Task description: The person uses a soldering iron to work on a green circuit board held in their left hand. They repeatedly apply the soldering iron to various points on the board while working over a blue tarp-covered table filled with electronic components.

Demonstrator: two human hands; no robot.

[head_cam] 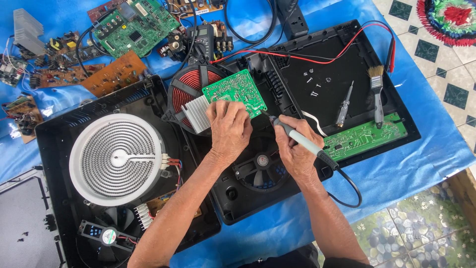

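My left hand (229,130) grips the near edge of a green circuit board (237,89) that has a finned metal heatsink (197,113) on its left side. The board is tilted up over a red induction coil (191,82). In my right hand (296,149) is a soldering iron (303,141) with a grey handle and a black cord. Its tip points at the board's lower right edge. Both hands hover above an opened black cooker housing (238,198) with a fan (262,161).
A white round radiant heater (116,158) sits in another black housing at left. An upturned black cover (347,64) holds loose screws (315,82), a screwdriver (344,105), a brush (377,94) and a long green board (367,136). Several circuit boards (134,25) and a multimeter (203,37) lie on the blue sheet.
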